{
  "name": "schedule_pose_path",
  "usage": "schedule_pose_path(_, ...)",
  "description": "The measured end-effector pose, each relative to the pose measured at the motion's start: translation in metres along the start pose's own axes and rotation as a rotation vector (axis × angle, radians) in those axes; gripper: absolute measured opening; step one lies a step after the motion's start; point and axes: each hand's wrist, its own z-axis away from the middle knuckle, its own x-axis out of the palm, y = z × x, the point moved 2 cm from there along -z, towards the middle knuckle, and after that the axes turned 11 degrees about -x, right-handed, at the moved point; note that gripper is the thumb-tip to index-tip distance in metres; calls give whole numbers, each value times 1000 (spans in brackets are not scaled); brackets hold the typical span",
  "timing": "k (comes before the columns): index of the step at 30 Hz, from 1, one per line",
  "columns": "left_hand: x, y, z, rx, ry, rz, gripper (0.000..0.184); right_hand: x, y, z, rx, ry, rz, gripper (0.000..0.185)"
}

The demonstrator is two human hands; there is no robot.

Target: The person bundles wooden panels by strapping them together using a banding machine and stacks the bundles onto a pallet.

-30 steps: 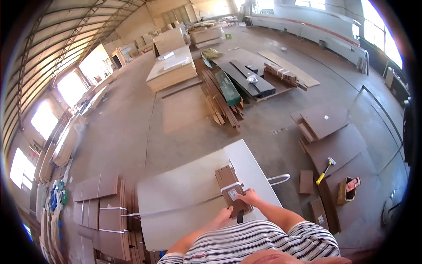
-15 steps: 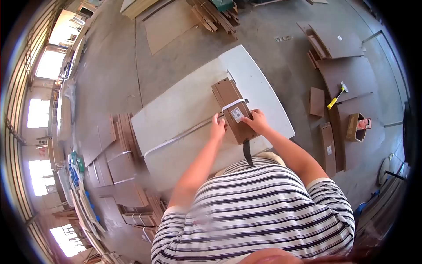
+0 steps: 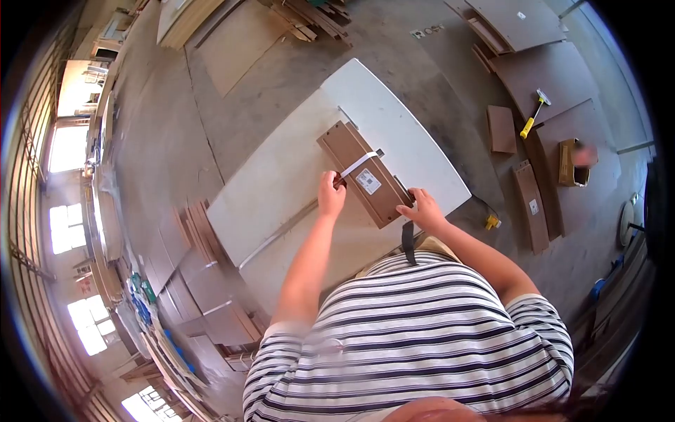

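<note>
A bundle of brown boards lies on the white table, with a white strap around it and a white label on top. My left hand is at the bundle's left side by the strap, its fingers curled round something small and dark that I cannot make out. At the near right corner of the bundle, my right hand has its fingers apart, touching the edge. A loose white strap runs across the table to the left. A black strap hangs at the near edge.
To the right, a yellow-handled hammer-like tool and an open cardboard box rest on brown panels. Strapped brown boards are stacked left of the table. A yellow item with a cord lies on the floor.
The view has tilted down and shifted. My left hand has moved up along the bundle to the strap and closed. My right hand has slid from the label area to the near right corner.
</note>
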Motion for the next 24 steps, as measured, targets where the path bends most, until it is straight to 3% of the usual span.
schedule_pose_path(5, -10, 2, -6, 89, -97, -5, 21, 11, 10, 5, 48, 70, 68, 57)
schedule_pose_path(7, -13, 10, -7, 121, -114, -182, 23, 16, 19, 3, 67, 62, -43, 59)
schedule_pose_path(9, 2, -17, -8, 277, 47, -166, 31, 12, 13, 3, 127, 38, -63, 61)
schedule_pose_path(10, 4, -18, -11, 202, -17, -187, 34, 14, 15, 2, 131, 44, -78, 63)
schedule_pose_path(11, 2, -14, -7, 298, 68, -143, 29, 17, 17, 2, 142, 39, -79, 64)
schedule_pose_path(13, 7, -27, -4, 221, 24, -31, 24, 16, 14, 5, 114, 16, -110, 66)
schedule_pose_path(14, -8, 8, 5, 103, -49, -80, 23, 26, 28, 0, 83, 2, -113, 66)
schedule_pose_path(17, 8, -32, -9, 287, 98, -169, 17, 27, 30, -5, 74, -34, -81, 67)
schedule_pose_path(24, -10, -12, -23, 14, -256, 38, 16, 18, 11, 0, 153, -96, -61, 68)
